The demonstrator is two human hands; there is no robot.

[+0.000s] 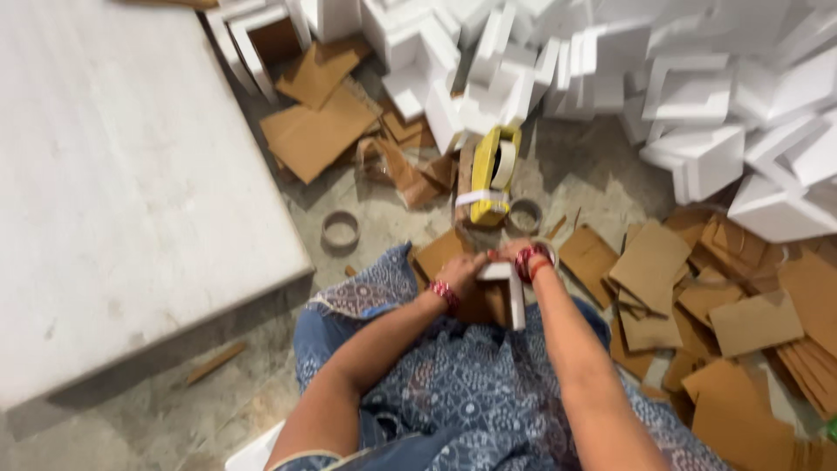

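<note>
My left hand [464, 269] and my right hand [520, 254] meet over my lap on a white foam piece [513, 292] backed by a brown cardboard piece [486, 305]. Both hands grip its top edge, fingers curled. Red bangles circle both wrists. A yellow tape dispenser [490, 174] with white tape stands on the floor just beyond my hands. Blue patterned cloth [471, 384] covers my knees below the piece.
A large white slab [113, 174] fills the left. White foam blocks [697, 96] are heaped at the back and right. Cardboard pieces [697, 296] lie scattered on the right and near the slab [318, 131]. Empty tape rings [340, 231] sit on the concrete floor.
</note>
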